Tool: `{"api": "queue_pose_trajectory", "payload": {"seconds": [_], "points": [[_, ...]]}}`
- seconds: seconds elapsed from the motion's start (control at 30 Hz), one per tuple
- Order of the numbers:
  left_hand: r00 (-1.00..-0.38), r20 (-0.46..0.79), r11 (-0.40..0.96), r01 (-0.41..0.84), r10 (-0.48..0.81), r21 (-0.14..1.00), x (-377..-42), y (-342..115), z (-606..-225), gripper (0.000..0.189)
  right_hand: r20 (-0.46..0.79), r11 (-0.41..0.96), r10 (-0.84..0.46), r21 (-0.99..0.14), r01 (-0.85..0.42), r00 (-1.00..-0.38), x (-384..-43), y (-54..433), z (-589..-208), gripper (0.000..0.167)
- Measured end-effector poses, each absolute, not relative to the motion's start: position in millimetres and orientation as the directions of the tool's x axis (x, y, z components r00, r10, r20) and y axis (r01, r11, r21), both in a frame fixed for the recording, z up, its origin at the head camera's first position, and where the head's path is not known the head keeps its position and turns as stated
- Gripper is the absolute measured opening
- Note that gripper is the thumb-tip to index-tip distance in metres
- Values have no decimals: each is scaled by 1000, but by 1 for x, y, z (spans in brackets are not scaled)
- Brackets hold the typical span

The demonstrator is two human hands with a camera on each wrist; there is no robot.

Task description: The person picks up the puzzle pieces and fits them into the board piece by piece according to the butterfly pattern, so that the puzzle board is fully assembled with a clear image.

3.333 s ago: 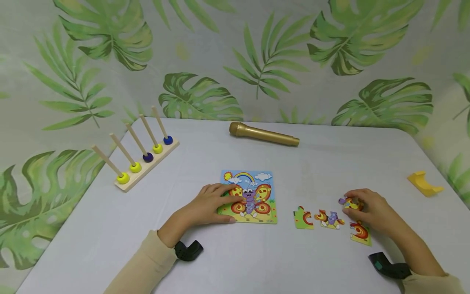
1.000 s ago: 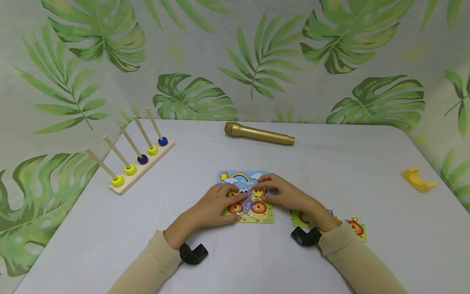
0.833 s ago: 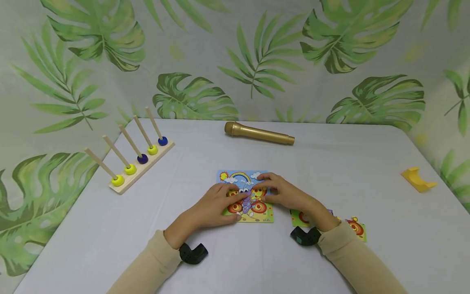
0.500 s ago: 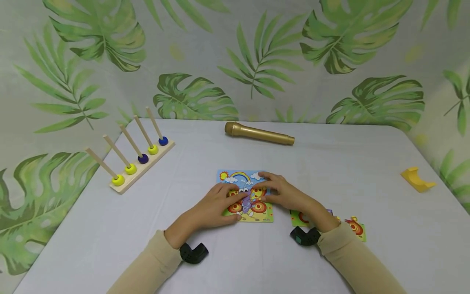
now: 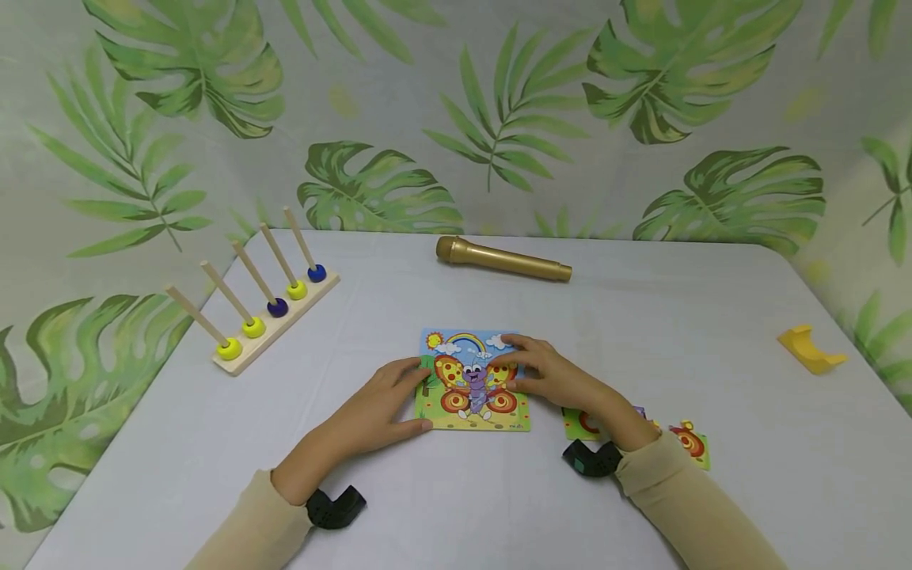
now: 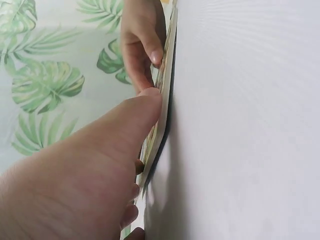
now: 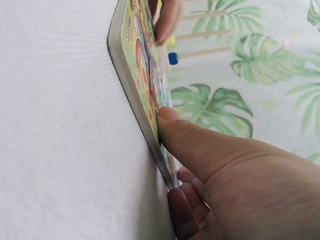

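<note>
Square, blue-green, cardboard-looking butterfly puzzle (image 5: 472,405) lay on white cloth (image 5: 492,507). Left hand (image 5: 374,410) — half-spread, touching left edge; right hand (image 5: 559,377) — loosely bent over right side, pinching nothing visible. Light, even pressure seemed best.

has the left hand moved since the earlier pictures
Yes: the left hand has shifted left across the butterfly puzzle, from near its middle to its left edge.
</note>
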State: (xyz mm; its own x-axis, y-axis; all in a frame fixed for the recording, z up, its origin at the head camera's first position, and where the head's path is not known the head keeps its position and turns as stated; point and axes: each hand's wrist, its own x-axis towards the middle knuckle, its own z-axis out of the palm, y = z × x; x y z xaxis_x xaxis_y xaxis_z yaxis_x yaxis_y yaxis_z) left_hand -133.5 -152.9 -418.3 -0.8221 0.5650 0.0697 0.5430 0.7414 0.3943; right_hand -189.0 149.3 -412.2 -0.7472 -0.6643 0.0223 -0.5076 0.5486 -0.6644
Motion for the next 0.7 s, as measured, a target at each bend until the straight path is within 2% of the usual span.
{"api": "queue_pose_trajectory", "payload": {"seconds": [0.23,0.43,0.7], "points": [[-833,72,735,522,549,433,-131,-164,-424,76,6,551,-652,-683,-479,-758,-188,149,-409,39],[-834,81,731,522,546,440,-133,-165,-425,76,-19,544,-604,-740,-396,-797,-183,156,-394,54],[-832,84,734,527,548,429,-132,-164,-424,76,64,535,-559,-734,-418,-827,-155,186,-369,66]]}}
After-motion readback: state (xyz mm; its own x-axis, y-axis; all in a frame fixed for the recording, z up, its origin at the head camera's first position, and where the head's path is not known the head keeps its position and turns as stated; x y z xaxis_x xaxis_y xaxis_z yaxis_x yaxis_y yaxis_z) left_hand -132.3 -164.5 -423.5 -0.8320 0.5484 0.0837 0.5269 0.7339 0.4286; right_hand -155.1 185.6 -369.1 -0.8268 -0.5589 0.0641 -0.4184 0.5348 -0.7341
